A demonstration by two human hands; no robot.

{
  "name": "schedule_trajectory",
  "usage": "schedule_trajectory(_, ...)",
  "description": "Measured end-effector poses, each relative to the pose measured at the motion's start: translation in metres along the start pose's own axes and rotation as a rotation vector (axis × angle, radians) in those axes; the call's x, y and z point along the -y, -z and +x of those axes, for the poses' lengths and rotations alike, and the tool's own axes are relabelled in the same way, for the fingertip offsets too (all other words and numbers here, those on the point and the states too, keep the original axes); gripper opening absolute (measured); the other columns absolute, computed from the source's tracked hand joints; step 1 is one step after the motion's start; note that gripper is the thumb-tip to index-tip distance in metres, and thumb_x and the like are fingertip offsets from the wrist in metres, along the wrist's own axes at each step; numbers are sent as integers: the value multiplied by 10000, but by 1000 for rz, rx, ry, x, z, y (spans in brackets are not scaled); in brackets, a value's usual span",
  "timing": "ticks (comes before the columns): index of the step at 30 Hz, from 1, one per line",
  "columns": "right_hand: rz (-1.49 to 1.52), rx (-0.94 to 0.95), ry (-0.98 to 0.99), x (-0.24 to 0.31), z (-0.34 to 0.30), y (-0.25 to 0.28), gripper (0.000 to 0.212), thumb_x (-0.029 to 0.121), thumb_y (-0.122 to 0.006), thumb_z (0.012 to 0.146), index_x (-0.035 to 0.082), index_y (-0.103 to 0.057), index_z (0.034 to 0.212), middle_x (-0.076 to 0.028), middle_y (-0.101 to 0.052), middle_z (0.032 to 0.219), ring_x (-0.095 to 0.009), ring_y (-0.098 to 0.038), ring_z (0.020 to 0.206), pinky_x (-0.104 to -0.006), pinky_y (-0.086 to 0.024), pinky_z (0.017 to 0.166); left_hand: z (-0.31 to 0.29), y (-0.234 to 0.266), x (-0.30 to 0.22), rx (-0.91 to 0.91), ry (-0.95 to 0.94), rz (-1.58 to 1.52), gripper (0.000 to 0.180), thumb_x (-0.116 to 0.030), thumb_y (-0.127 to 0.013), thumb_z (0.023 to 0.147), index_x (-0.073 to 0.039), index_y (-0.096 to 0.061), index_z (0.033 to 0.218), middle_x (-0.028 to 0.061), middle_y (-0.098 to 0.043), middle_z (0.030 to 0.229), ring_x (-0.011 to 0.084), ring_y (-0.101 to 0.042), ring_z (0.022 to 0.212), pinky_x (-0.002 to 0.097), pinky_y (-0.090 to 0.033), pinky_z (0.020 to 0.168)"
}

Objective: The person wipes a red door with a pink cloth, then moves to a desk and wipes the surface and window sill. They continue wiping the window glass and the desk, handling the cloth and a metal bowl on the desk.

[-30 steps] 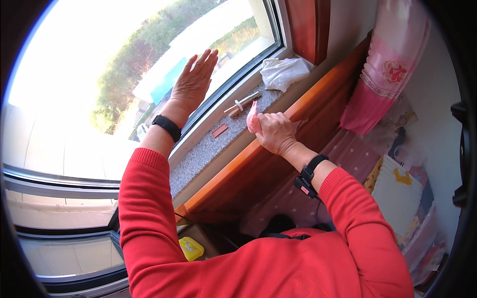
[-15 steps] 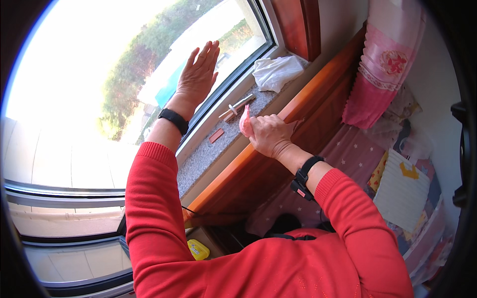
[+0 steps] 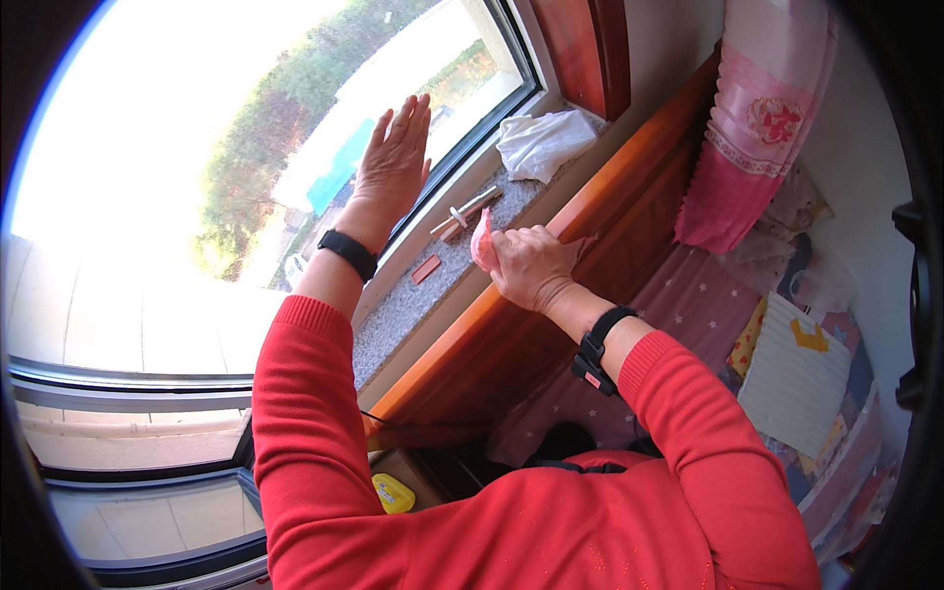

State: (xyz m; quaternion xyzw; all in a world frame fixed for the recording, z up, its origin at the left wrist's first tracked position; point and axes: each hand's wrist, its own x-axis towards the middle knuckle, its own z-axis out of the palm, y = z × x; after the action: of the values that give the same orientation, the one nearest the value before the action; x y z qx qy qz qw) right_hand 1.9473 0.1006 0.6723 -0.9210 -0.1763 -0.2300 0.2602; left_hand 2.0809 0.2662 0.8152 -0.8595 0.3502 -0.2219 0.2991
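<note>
My left hand [image 3: 391, 162] is raised flat against or just before the window pane [image 3: 285, 147], its fingers stretched out and the palm turned to the glass; whether it touches cannot be told. My right hand [image 3: 534, 267] is closed around a crumpled pink cloth [image 3: 483, 242], one end of which sticks out past the thumb and another bit beyond the knuckles. This hand is over the orange-brown wooden board [image 3: 590, 218] beside the sill. On the speckled stone windowsill [image 3: 398, 320] lie a white cloth [image 3: 547, 145], some thin sticks [image 3: 472, 210] and a small reddish block [image 3: 426, 268].
A pink curtain [image 3: 733, 187] hangs at the right. Below it is a bed with a star-patterned pink cover [image 3: 678, 305] and a pale quilted piece [image 3: 796, 379]. A yellow container [image 3: 393, 494] sits low near my left elbow. The window frame [image 3: 521, 59] edges the sill.
My left hand has shifted slightly downward along the pane. My right hand keeps its hold on the pink cloth in nearly the same place.
</note>
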Motion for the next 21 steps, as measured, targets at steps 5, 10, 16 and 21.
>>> schedule_trajectory(5,11,-30,17,-1,0,-4,220,254,-700,803,121,-561,909,-67,-652,783,-255,-636,755,-407,-472,730,-39,-6,-3,65,6,-52,717,-266,-652,871,2,-372,1475,119,-274,1602,232,-225,1498,404,-126,1229)
schedule_trajectory(10,11,-10,1,1,1,-2,225,254,-710,795,122,-567,907,-81,-658,793,-267,-636,756,-409,-474,733,-56,-7,-7,70,31,-134,737,-250,-666,857,5,-361,1478,137,-281,1596,254,-237,1494,412,-159,1222)
schedule_trajectory(16,5,4,-3,2,2,1,225,253,-714,794,125,-572,912,-83,-658,796,-283,-634,759,-415,-474,733,-54,1,-2,20,69,-194,739,-201,-670,842,25,-354,1471,177,-327,1556,314,-298,1453,441,-250,1184)
schedule_trajectory(21,0,-2,-6,2,1,1,225,254,-714,796,127,-571,914,-84,-657,793,-284,-632,758,-414,-473,732,-51,7,-1,-69,82,-220,694,-137,-647,817,43,-392,1437,190,-399,1490,336,-361,1391,448,-286,1154)
